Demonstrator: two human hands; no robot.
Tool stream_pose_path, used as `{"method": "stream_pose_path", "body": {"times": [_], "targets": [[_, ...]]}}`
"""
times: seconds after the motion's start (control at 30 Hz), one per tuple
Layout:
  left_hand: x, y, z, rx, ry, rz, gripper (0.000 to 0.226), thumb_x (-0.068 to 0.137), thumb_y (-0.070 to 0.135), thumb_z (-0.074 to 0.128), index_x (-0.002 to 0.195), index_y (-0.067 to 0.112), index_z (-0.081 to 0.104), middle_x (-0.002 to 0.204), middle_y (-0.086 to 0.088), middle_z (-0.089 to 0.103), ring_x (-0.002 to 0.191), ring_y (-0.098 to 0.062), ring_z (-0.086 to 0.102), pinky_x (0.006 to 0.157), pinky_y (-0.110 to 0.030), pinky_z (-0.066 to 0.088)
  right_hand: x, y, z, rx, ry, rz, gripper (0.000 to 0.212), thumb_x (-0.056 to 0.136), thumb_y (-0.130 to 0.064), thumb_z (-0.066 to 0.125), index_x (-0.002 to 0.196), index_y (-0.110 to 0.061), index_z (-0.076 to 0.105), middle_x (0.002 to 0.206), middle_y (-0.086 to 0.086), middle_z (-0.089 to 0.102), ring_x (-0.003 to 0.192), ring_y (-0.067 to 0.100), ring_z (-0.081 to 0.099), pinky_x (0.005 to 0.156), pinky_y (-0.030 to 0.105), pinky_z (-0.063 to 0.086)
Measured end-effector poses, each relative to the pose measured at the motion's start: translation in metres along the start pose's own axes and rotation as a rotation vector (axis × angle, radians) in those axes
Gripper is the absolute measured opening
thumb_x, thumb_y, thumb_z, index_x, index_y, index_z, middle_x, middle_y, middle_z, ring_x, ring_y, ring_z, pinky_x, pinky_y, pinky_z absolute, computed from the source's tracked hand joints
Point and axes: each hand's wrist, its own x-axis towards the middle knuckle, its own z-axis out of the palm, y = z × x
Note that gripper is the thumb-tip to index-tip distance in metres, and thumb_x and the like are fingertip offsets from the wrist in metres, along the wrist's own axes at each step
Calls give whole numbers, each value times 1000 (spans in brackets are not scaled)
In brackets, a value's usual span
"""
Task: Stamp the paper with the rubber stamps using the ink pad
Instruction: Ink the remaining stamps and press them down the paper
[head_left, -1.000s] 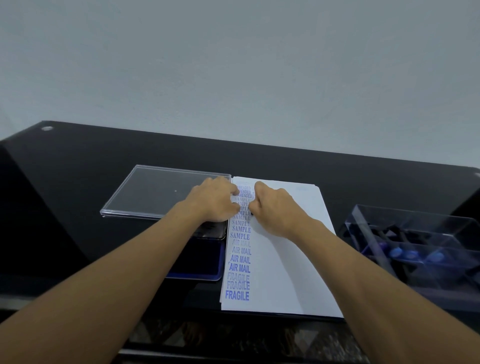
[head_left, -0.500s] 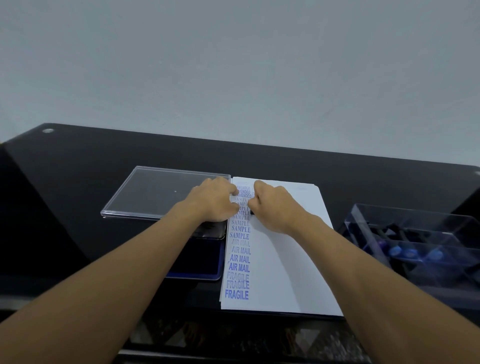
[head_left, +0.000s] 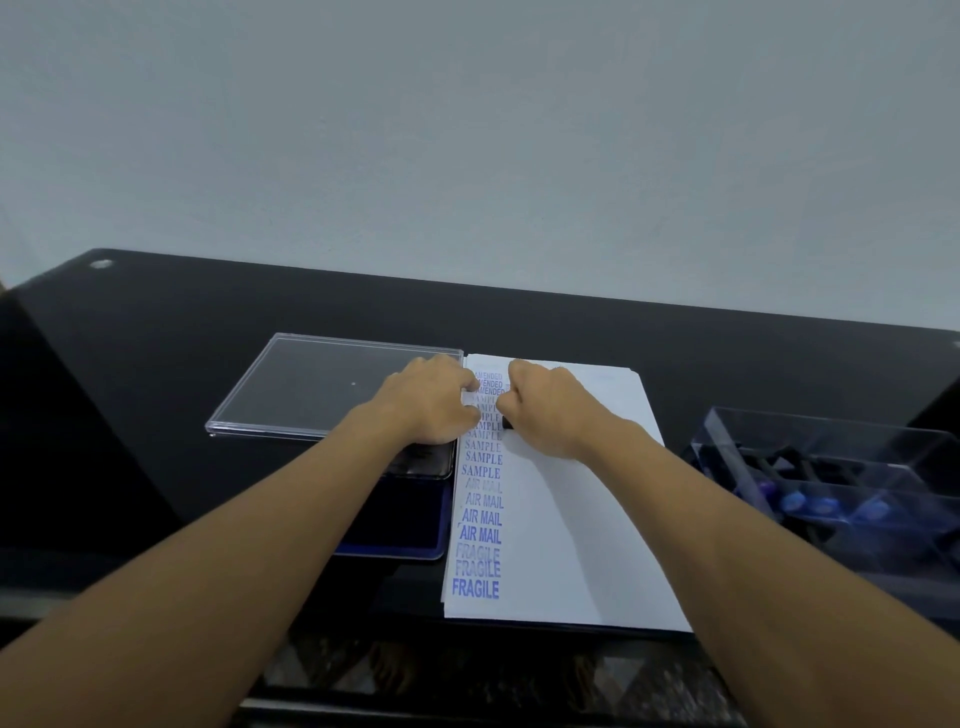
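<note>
A pale grey wall fills the upper half of the view; below it lies a glossy black surface (head_left: 156, 364).

A white sheet of paper (head_left: 571, 519) lies at the centre of the surface, with 1 column of blue stamped words down its left margin: AMENDED at the far end, then SAMPLE, 4 AIR MAIL and 3 FRAGILE nearest the viewer.

A clear plastic lid (head_left: 311, 384) lies just left of the paper's far end; the dark blue ink pad (head_left: 400, 525) sits open nearer the viewer, touching the paper's left edge.

A clear box (head_left: 831, 467) holding blue-topped stamps stands well to the right.

2 bare forearms reach in from below; the hands are close together at the far end of the column.

The left hand (head_left: 431, 405) rests over the pad's far edge, with bent fingers touching the paper's margin; whether it pinches anything cannot be told.

The right hand (head_left: 550, 410) is curled around a small dark stamp (head_left: 506, 422), held down on the paper beside the SAMPLE prints.
</note>
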Motion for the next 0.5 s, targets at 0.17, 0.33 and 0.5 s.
{"method": "stream_pose_path", "body": {"times": [0.17, 0.33, 0.5], "targets": [[0, -1, 0, 4, -6, -2, 51, 90, 37, 60, 139, 26, 56, 151, 0, 44, 139, -26, 39, 112, -49, 37, -6, 1, 7, 26, 61, -4, 21, 100, -20, 40, 81, -15, 33, 69, 3, 43, 62, 20, 39, 49, 32, 25], [0, 1, 0, 0, -5, 0, 50, 91, 36, 60, 140, 26, 56, 153, 0, 41, 141, -25, 37, 113, -48, 36, 4, 1, 1, 28, 30, 15, 29, 100, -22, 42, 74, -19, 31, 72, 2, 44, 67, 20, 42, 51, 29, 27], [1, 1, -1, 0, -5, -3, 50, 90, 35, 61, 139, 25, 56, 151, 0, 44, 140, -25, 38, 112, -48, 37, 2, 0, -1, 17, 13, -4, 25, 101, -22, 41, 78, -17, 34, 75, 1, 44, 65, 16, 40, 52, 29, 30]]}}
